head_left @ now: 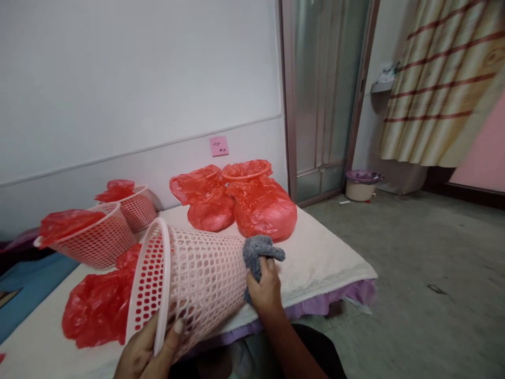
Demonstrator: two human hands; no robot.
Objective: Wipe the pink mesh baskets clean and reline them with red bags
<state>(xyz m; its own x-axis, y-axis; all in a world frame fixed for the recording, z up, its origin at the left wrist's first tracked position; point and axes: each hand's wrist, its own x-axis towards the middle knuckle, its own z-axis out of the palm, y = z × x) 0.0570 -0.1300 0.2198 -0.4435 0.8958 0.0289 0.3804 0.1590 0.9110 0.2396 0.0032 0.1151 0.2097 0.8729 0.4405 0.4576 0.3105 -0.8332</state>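
A pale pink perforated plastic basket (197, 279) lies on its side over the near edge of a low bed (335, 258), its open rim turned toward the left and its closed bottom toward the right. The left hand (148, 350) grips the rim at its lower edge, thumb laid across the inside of the rim and fingers wrapped behind it. The right hand (266, 289) is clenched around a grey cloth (258, 252), pressing it against the basket's bottom end; a fold of the cloth sticks out above the knuckles. Just behind the basket's rim, to the left, a crumpled red plastic bag (98, 305) rests on the cream bed cover, touching the basket. Farther left stand 2 more pink baskets (94, 237), tilted, each with red plastic bunched in its mouth, the nearer one leaning in front of the other (136, 208). Toward the wall lie 2 full red bags (262, 210), side by side and touching, with a red-lined rim (246, 169) sitting on top of the right one. A small pink sticky note (219, 146) is stuck to the wall above them. Beyond the bed, right of a frosted glass door (327, 95), a purple-rimmed basin (361, 184) sits on the grey floor beneath a striped curtain (437, 84).
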